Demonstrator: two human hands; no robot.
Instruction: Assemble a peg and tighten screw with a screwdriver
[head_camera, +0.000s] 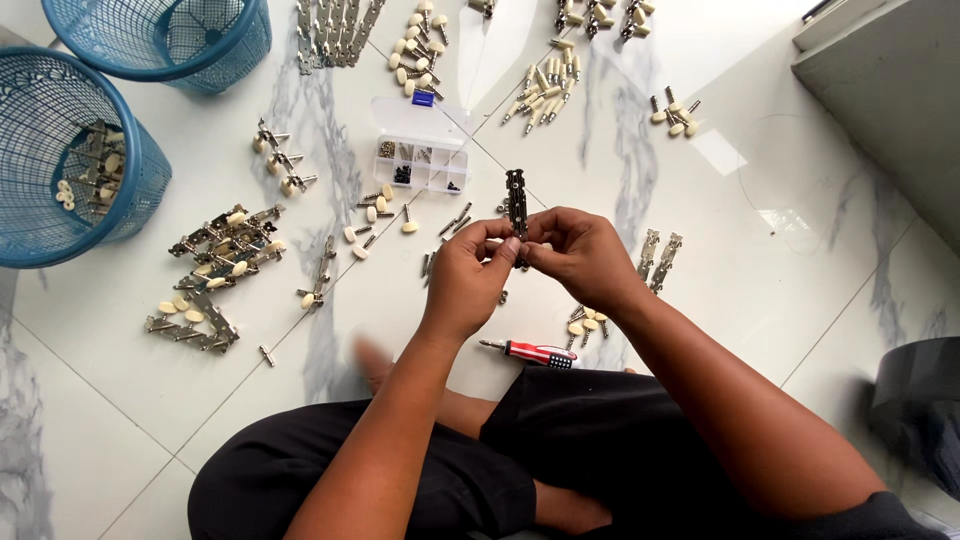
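Note:
Both hands meet above the white marbled floor. My left hand and my right hand pinch the lower end of a dark metal tuner plate, which sticks up and away from the fingers. The fingertips touch around a small part that I cannot make out. A red-handled screwdriver lies on the floor just in front of my crossed legs. Loose cream-knobbed tuner pegs sit under my right wrist.
A clear compartment box of small screws stands beyond the hands. Piles of assembled tuner strips lie at the left, more pegs at the back. Two blue mesh baskets stand far left. Bare metal plates lie right of my hands.

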